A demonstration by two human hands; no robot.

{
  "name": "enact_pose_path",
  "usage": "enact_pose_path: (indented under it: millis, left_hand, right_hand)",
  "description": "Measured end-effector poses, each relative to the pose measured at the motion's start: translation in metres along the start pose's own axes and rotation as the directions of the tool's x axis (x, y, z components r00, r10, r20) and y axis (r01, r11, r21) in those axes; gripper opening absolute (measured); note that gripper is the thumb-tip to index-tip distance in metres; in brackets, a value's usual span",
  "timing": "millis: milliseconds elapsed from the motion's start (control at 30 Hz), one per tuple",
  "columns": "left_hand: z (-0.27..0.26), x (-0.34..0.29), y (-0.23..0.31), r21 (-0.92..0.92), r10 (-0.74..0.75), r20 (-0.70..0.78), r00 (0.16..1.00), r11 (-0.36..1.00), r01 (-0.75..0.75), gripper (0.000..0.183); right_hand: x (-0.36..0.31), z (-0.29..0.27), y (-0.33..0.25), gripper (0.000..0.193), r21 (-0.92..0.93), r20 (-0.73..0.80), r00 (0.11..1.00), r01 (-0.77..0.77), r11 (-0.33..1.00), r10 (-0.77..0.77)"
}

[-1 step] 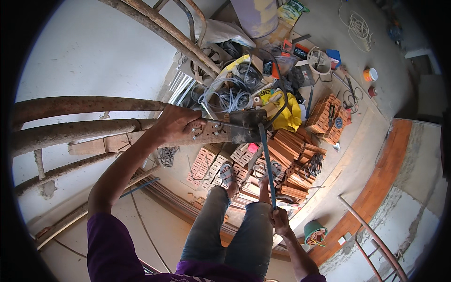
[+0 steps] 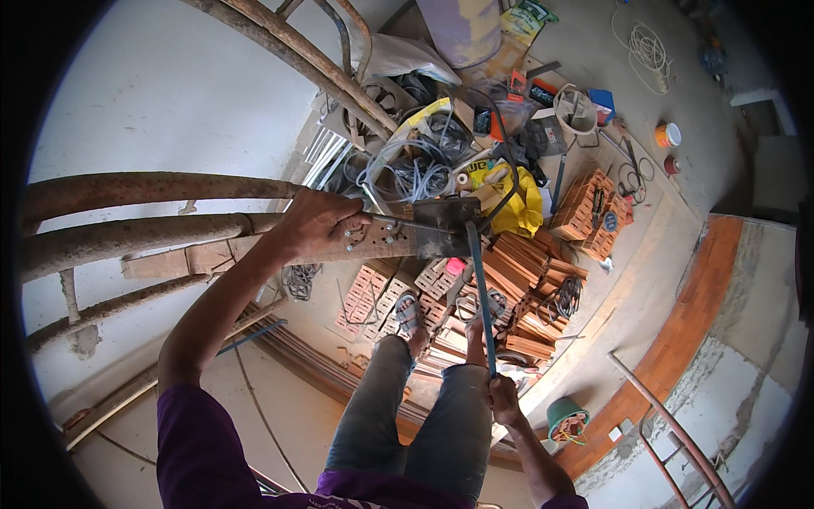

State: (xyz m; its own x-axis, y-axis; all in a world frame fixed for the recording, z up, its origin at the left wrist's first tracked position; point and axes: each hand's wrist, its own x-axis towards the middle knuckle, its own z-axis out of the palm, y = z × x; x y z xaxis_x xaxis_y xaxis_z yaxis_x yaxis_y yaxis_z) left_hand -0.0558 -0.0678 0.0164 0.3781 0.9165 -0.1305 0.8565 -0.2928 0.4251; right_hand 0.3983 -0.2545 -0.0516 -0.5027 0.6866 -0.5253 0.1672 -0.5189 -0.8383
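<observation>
My left hand (image 2: 318,222) is closed around a thin metal rod (image 2: 411,224). It lies over a dark metal plate (image 2: 437,244) at the end of a wooden board (image 2: 398,246) with bolts through it. My right hand (image 2: 503,400), lower and to the right, grips the near end of a long blue bar (image 2: 484,310). The bar's far end meets the right edge of the plate, by the rod's tip. How bar and rod touch there is too small to tell.
Rusty scaffold pipes (image 2: 161,187) run at the left along the white wall. Hollow red bricks (image 2: 365,293) and brown tiles (image 2: 517,263) lie below around my feet. Beyond are a coil of clear hose (image 2: 407,174), a yellow bag (image 2: 521,208) and a green bucket (image 2: 566,417) at lower right.
</observation>
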Motion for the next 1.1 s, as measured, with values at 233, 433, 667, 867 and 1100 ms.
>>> enact_pose_path:
  millis: [233, 433, 667, 867, 1100]
  left_hand:
    - [0.005, -0.002, -0.017, 0.05, 0.066, -0.088, 0.994, 0.997, -0.062, 0.012]
    - [-0.002, 0.002, -0.023, 0.139, 0.075, -0.069, 0.995, 0.988, -0.064, 0.015]
    - [0.0, 0.004, -0.023, 0.128, 0.107, -0.122, 0.987, 0.988, -0.092, 0.022]
    - [0.002, 0.001, -0.021, 0.13, 0.111, -0.118, 0.987, 0.987, -0.096, 0.026]
    - [0.005, 0.0, -0.019, 0.123, 0.101, -0.108, 0.989, 0.989, -0.088, 0.022]
  right_hand:
    - [0.001, 0.047, 0.013, 0.059, 0.112, -0.061, 0.996, -0.052, 0.992, 0.059]
    - [0.007, 0.083, -0.005, 0.06, 0.173, -0.122, 0.988, -0.07, 0.982, 0.092]
    - [0.007, 0.086, -0.006, 0.056, 0.214, -0.151, 0.983, -0.066, 0.975, 0.1]
    - [0.01, 0.079, -0.01, 0.062, 0.073, -0.189, 0.982, -0.001, 0.997, 0.015]
    - [0.013, 0.077, -0.007, 0.064, -0.039, -0.209, 0.978, 0.016, 0.999, -0.023]
